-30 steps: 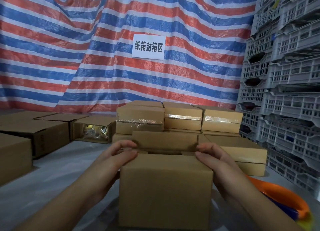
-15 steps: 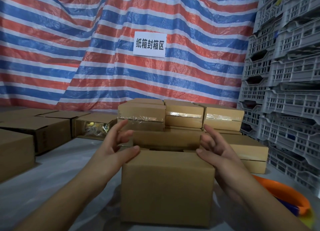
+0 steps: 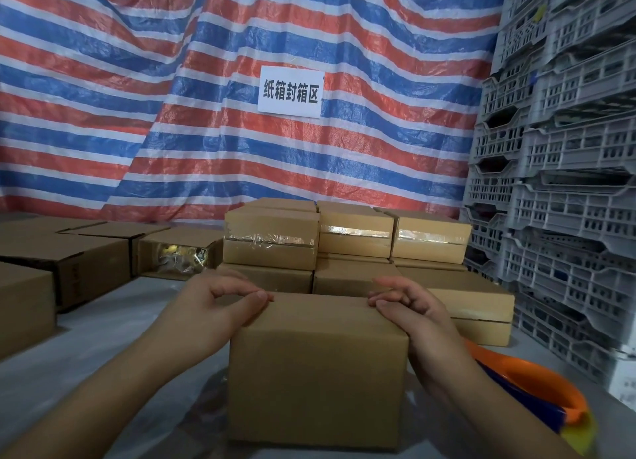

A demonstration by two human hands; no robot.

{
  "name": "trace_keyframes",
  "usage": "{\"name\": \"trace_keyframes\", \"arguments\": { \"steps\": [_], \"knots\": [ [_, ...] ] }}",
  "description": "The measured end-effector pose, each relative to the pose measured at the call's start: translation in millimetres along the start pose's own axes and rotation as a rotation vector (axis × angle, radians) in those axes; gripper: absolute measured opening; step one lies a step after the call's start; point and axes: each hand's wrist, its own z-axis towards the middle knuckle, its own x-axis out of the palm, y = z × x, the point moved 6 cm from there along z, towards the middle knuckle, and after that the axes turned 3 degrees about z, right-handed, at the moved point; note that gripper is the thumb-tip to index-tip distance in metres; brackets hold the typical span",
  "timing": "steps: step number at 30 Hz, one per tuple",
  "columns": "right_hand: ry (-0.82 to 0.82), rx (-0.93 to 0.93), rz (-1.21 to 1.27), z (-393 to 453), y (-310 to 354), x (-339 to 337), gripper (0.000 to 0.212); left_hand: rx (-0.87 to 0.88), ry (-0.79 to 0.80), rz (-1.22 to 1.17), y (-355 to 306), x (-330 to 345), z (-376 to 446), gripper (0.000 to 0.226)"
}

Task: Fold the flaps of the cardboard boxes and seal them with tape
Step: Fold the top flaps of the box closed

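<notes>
Centrally, w/ top flaps lying down, the cardboard box [image 3: 318, 369] is sitting on the grey table [image 3: 86, 348], just in front of the person. Left hand [image 3: 220, 303] is curling round the box's upper left edge, thumb pressing on top; right hand [image 3: 413, 307] is doing likewise at the upper right edge, fingers bent over the far side. Behind: taped boxes [image 3: 354, 233] are standing stacked. At right, grey crates [image 3: 568, 183] are piling up beside an orange-blue hoop [image 3: 537, 383].
</notes>
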Motion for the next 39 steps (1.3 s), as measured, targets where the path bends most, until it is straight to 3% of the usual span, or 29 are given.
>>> {"name": "trace_keyframes", "arguments": {
  "steps": [3,5,7,10,14,18,20,22,24,27,32,36,39],
  "knots": [
    [-0.022,0.008,-0.004,-1.1,-0.7,0.1,0.026,0.150,0.003,0.490,-30.8,-1.9,-3.7,0.014],
    [-0.026,0.008,-0.008,-1.8,0.0,0.6,0.025,0.234,0.039,0.674,-55.2,11.6,-11.2,0.039],
    [-0.025,0.009,-0.003,-2.6,2.2,1.6,0.024,0.270,0.132,0.673,-73.5,33.6,-17.0,0.061],
    [-0.019,0.005,0.007,-3.1,3.8,1.1,0.026,0.327,0.258,0.741,-84.8,66.0,-19.7,0.077],
    [-0.028,0.000,-0.019,-4.8,6.2,3.9,0.024,0.346,0.285,0.862,-74.6,81.7,-22.9,0.068],
    [-0.056,0.115,-0.118,-2.0,20.2,-6.0,0.019,0.372,0.260,0.840,-72.2,80.2,-26.3,0.066],
    [-0.129,0.076,-0.406,-1.8,41.7,-24.7,0.025,0.380,0.254,0.831,-73.6,79.0,-27.8,0.066],
    [-0.149,-0.018,-0.999,-4.9,61.9,-42.0,0.040,0.392,0.235,0.828,-74.7,78.1,-29.7,0.066],
    [-0.108,0.038,-1.496,-11.6,61.8,-59.2,0.049,0.396,0.227,0.823,-75.7,77.6,-31.1,0.066],
    [-0.058,0.268,-1.752,-27.0,37.3,-92.9,0.063,0.402,0.218,0.817,-76.8,76.6,-31.9,0.066],
    [-0.028,0.372,-1.704,-41.9,2.6,-112.7,0.050,0.391,0.243,0.792,-75.6,77.1,-32.9,0.066],
    [-0.092,0.294,-1.626,-39.5,0.1,-110.5,0.045,0.357,0.274,0.729,-73.8,74.8,-30.8,0.066],
    [-0.157,0.228,-1.419,-23.9,24.7,-104.4,0.053,0.312,0.278,0.610,-70.3,72.2,-25.6,0.051]
  ]
}}
